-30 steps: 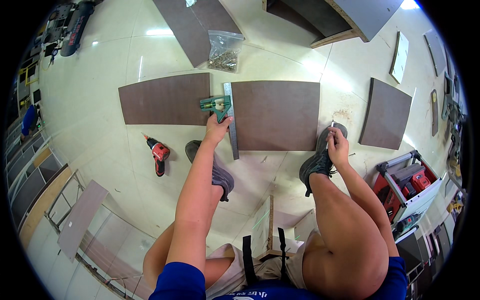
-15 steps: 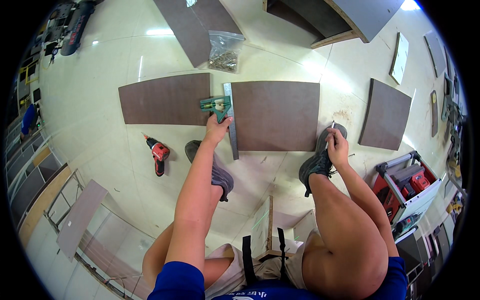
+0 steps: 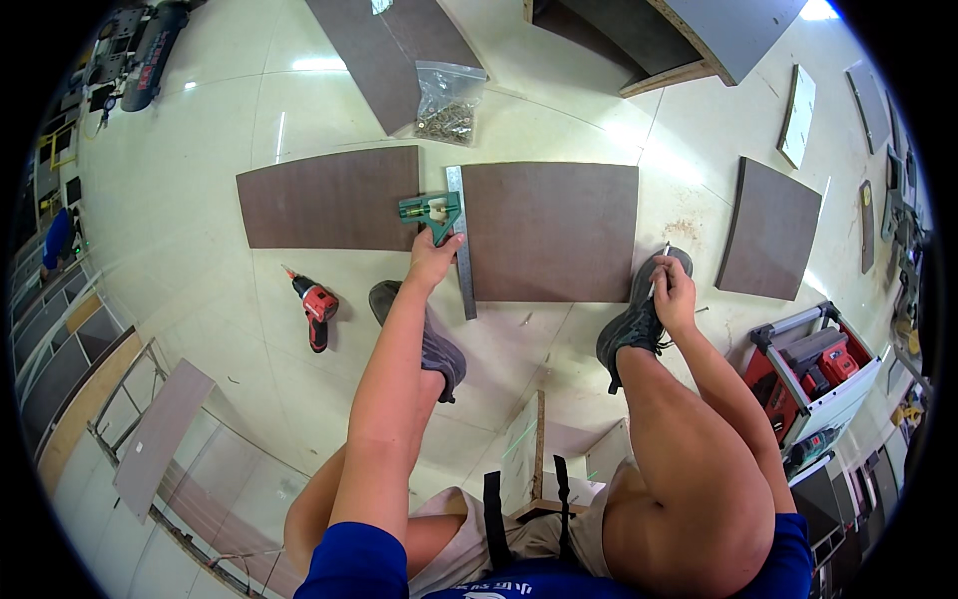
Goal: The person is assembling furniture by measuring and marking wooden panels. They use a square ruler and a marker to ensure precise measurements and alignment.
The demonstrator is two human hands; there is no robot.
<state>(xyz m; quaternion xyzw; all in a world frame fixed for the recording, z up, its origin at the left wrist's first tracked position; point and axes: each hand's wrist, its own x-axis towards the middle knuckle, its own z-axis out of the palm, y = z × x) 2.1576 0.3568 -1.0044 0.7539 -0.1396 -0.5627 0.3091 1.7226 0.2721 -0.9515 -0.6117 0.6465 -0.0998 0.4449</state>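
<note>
My left hand point(image 3: 434, 258) grips a combination square point(image 3: 432, 212) with a green head and a steel blade. The blade lies along the left edge of a dark brown board point(image 3: 551, 235) on the floor. Part of the green head overlaps the right end of a second brown board point(image 3: 329, 200). Over my right shoe, my right hand point(image 3: 674, 292) is closed around a slim white pen-like marker point(image 3: 660, 265), its tip pointing away from me. The right hand stays apart from the boards.
A red cordless drill point(image 3: 317, 307) lies left of my left shoe. Beyond the boards sits a clear bag of screws point(image 3: 447, 105). Another brown board point(image 3: 769, 230) and a toolbox point(image 3: 813, 369) are at right. A cabinet carcass point(image 3: 689, 40) stands at the far side.
</note>
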